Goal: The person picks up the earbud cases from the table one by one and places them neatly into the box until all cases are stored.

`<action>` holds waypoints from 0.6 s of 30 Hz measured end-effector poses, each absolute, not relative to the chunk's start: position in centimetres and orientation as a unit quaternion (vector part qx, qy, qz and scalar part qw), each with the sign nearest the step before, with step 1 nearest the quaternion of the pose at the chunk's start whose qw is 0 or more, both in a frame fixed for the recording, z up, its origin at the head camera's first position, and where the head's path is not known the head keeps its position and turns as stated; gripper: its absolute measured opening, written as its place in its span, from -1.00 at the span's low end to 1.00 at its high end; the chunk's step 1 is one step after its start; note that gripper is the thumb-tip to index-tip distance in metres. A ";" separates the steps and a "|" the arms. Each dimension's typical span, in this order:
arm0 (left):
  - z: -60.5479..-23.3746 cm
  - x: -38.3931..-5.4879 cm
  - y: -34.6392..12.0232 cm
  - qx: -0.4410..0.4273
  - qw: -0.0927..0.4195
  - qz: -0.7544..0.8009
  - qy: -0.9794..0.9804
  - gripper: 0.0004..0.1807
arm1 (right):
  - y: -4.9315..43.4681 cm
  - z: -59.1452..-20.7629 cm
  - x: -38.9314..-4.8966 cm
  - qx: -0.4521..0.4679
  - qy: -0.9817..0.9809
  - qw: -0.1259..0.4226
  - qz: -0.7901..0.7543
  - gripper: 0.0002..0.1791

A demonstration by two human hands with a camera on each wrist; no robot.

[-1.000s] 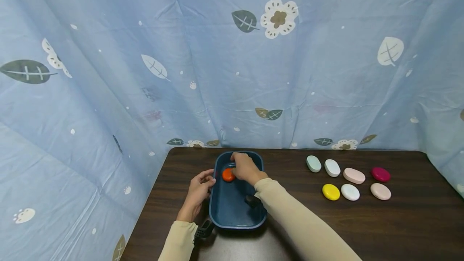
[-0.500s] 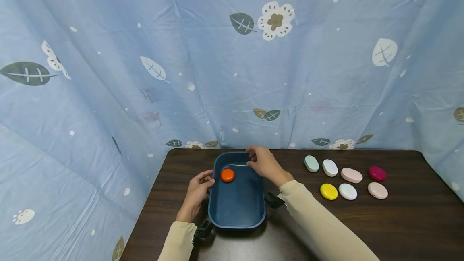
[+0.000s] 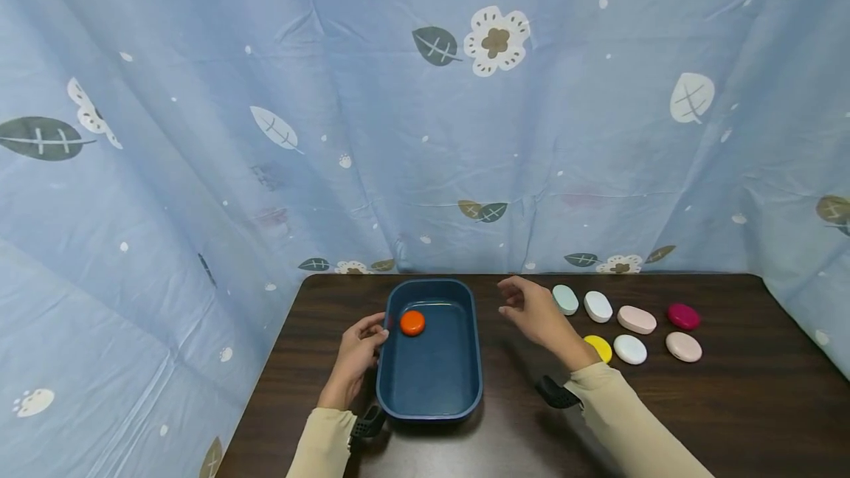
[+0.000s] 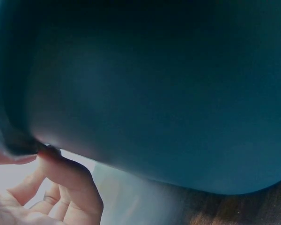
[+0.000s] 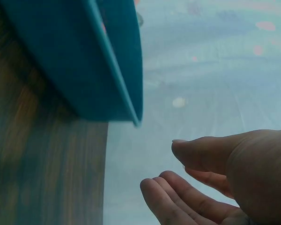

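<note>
A deep blue bin [image 3: 430, 389] stands on the table with a round orange piece [image 3: 412, 323], which looks like a bar of soap, lying near its far left corner. At the bin's left wall, my left hand [image 3: 356, 352] holds the rim between thumb and finger; the left wrist view shows the fingertip [image 4: 49, 152] against the edge. My right hand [image 3: 541, 316] hovers right of the bin with fingers loosely bent and nothing in them. Just beyond that hand are a pale green soap-like bar [image 3: 565, 300] and a yellow one [image 3: 600, 347], partly hidden by the wrist.
Farther right lie several more soap-like ovals: a white one [image 3: 598, 307], a pink one [image 3: 637, 319], a rounder white one [image 3: 630, 350], a magenta one [image 3: 683, 316] and a pale pink one [image 3: 684, 347]. A blue patterned curtain [image 3: 398, 131] hangs behind the dark wooden table [image 3: 744, 404].
My right hand has left the orange piece, come out of the bin and moved right towards the other bars. The left hand stays at the rim. The view has shifted slightly.
</note>
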State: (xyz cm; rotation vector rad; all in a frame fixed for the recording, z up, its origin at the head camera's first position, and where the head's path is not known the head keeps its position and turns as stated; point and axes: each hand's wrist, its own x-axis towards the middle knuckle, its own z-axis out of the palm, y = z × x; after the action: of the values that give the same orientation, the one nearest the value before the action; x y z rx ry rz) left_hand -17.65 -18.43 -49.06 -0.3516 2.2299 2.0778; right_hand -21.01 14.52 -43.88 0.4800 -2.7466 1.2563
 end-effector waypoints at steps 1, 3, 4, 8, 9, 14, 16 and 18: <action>-49.0 -17.7 -18.4 -0.115 0.038 0.678 0.725 -0.57 | 15.0 -44.0 -20.8 0.158 -0.897 0.046 0.411 -0.61; -49.0 -17.6 -18.4 -0.116 0.039 0.677 0.725 -0.57 | 15.9 -44.2 -20.3 0.157 -0.897 0.055 0.410 -0.61; -49.0 -17.6 -18.4 -0.117 0.040 0.677 0.726 -0.57 | 16.3 -44.3 -20.1 0.155 -0.897 0.058 0.409 -0.61; -49.0 -17.6 -18.4 -0.118 0.043 0.676 0.726 -0.57 | 17.9 -44.6 -19.1 0.140 -0.903 0.064 0.401 -0.58; -49.0 -17.6 -18.4 -0.117 0.043 0.676 0.726 -0.57 | 18.3 -44.7 -18.9 0.137 -0.904 0.064 0.400 -0.58; -49.1 -17.6 -18.5 -0.112 0.044 0.679 0.724 -0.56 | 20.0 -45.0 -17.9 0.123 -0.910 0.073 0.390 -0.54; -49.1 -17.6 -18.5 -0.112 0.044 0.680 0.723 -0.56 | 20.8 -45.2 -17.5 0.117 -0.913 0.080 0.384 -0.54; -49.1 -17.6 -18.5 -0.112 0.044 0.678 0.725 -0.56 | 21.6 -45.4 -17.2 0.111 -0.915 0.089 0.377 -0.53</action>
State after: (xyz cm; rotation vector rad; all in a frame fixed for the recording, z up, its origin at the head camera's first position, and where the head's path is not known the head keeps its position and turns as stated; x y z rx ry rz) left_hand -17.63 -18.46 -49.12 -0.3411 2.2166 2.0736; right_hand -17.18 21.62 -45.44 0.3302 -2.7234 1.1230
